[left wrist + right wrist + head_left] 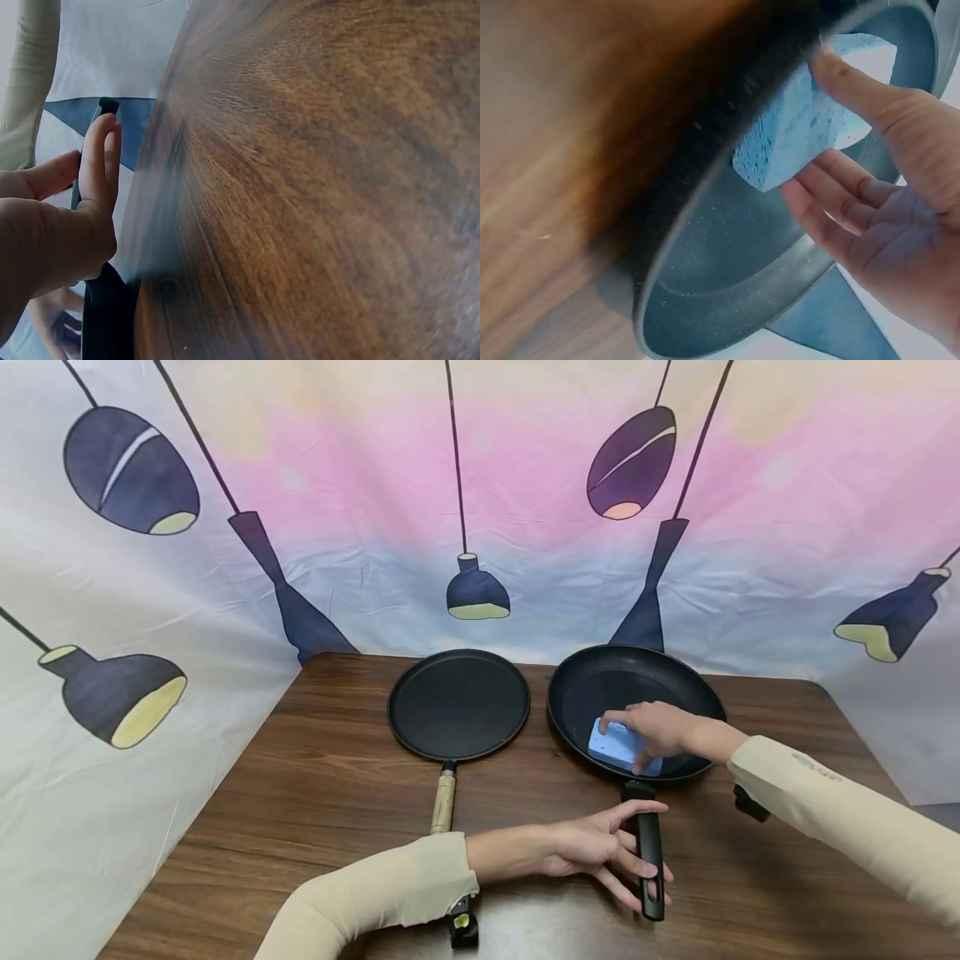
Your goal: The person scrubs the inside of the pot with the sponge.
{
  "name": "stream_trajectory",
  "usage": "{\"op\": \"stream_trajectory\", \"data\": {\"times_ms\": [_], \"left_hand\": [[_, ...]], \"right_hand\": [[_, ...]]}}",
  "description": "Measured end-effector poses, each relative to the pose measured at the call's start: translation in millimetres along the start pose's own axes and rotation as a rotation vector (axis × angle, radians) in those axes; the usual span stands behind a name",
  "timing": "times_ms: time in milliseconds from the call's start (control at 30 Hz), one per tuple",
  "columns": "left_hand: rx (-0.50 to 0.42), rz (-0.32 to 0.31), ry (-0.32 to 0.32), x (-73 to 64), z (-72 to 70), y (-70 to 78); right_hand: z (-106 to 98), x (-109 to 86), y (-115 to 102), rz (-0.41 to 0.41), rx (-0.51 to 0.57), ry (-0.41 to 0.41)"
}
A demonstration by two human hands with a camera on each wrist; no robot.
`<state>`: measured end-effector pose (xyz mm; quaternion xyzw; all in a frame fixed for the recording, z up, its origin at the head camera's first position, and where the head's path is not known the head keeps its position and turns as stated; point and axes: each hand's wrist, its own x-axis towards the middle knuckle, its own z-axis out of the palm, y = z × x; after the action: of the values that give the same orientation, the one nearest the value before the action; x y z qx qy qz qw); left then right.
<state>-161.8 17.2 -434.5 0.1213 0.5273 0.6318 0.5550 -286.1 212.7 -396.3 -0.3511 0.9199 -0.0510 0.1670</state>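
Observation:
A black frying pan point(637, 672) lies on the right of the wooden table, its handle point(651, 843) pointing toward me. My left hand point(588, 850) holds that handle between thumb and fingers, some fingertips showing past its far side. Seen from the left wrist, the fingers point(96, 169) pinch the dark handle. Inside the pan, my right hand point(663, 731) grips a light blue sponge point(615, 745) near the front rim. The right wrist view shows the thumb on one side of the porous sponge point(799, 127) and the fingers point(829, 199) on the other.
Left of the frying pan lies a flat black crepe pan point(459, 703) with a wooden handle point(443, 802), partly covered by my left sleeve point(397, 881). Behind the table point(330, 735) hangs a cloth point(375, 468) printed with lamps.

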Motion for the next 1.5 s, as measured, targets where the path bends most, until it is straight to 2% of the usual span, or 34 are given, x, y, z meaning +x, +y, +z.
{"op": "stream_trajectory", "data": {"times_ms": [167, 367, 467, 667, 733, 900, 1100, 1267, 1500], "left_hand": [[-0.001, 0.013, 0.014, 0.3, 1.1, -0.8], [-0.016, 0.008, 0.008, -0.4, 4.0, -4.4], [-0.029, 0.006, 0.008, -1.1, 6.2, -7.0], [-0.034, 0.017, 0.034, -3.2, 13.2, -11.3], [-0.033, 0.02, 0.048, -3.6, 14.6, -11.0], [-0.031, 0.024, 0.063, -3.1, 14.8, -7.1], [-0.028, 0.005, 0.055, -0.6, 14.4, -3.7], [-0.016, 0.009, 0.07, 1.0, 11.5, -2.4], [-0.012, 0.018, 0.096, 3.0, 8.1, -1.9]], "right_hand": [[3.5, -7.1, -3.6, -0.004, -0.041, 0.047], [-2.1, 8.7, 12.3, 0.049, -0.066, 0.066], [-6.7, 21.7, 26.6, 0.117, -0.07, 0.079], [-8.5, 41.1, 48.0, 0.333, -0.013, 0.128], [-8.3, 44.8, 52.7, 0.36, -0.005, 0.139], [-10.7, 42.5, 59.9, 0.342, 0.022, 0.125], [-12.1, 21.1, 57.7, 0.293, 0.058, 0.042], [-9.4, 5.6, 44.3, 0.232, 0.066, 0.003], [-6.4, -11.2, 14.9, 0.145, 0.035, -0.061]]}}
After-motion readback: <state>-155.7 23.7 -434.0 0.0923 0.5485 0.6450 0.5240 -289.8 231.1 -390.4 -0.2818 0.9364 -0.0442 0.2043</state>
